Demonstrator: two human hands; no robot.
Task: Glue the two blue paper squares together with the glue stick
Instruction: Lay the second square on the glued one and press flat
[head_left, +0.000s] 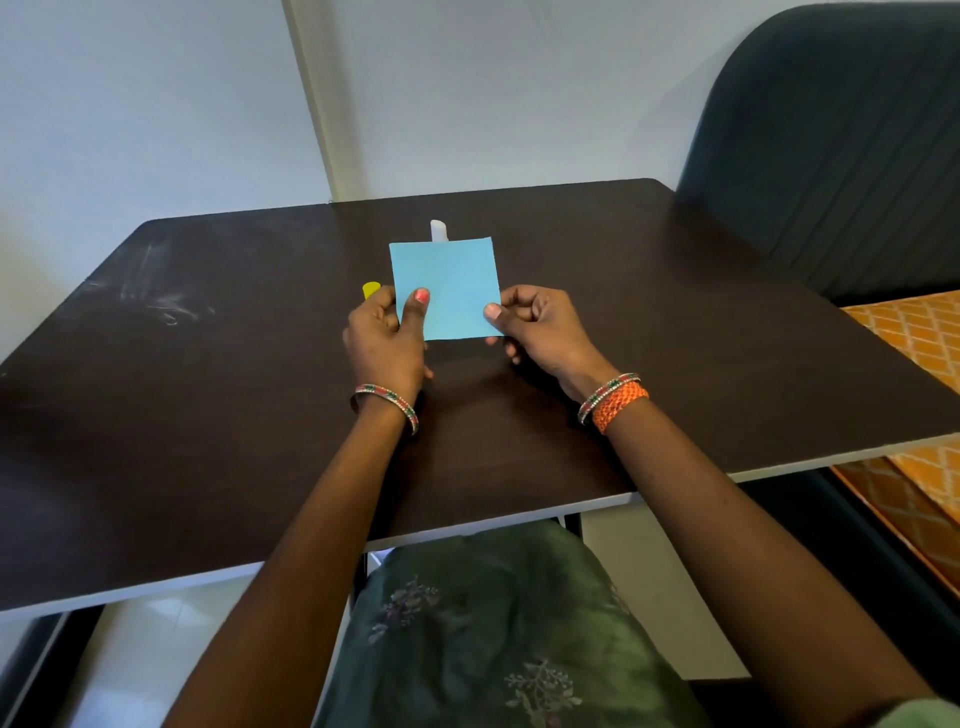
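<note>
Fingers (415, 306) of the left hand (382, 340) are pinched on the near left corner of the blue paper (447, 288), thumb on top; the right hand (540, 327) pinches the near right corner the same way, its other fingers curled beneath. The paper is held up just above the dark bench (208, 389), facing the person. Only one blue face is seen, so it cannot be told whether one square or two stacked squares are held. Behind the paper's far edge a white cylinder (438, 230) stands upright, judged to be the glue stick. Just left of the paper, partly hidden by the left hand, a small yellow piece (371, 289) lies on the bench, possibly the cap.

If two squares are being joined, the step is judged best done by lining up all four corners before any pressure is applied, then pressing from the middle outward so that no bubble or crease is trapped. The edges should be rubbed down last, where glue tends to be thin. Thumbs are better kept off any wet seam.

No brand, label or writing can be read on anything near the paper.
</note>
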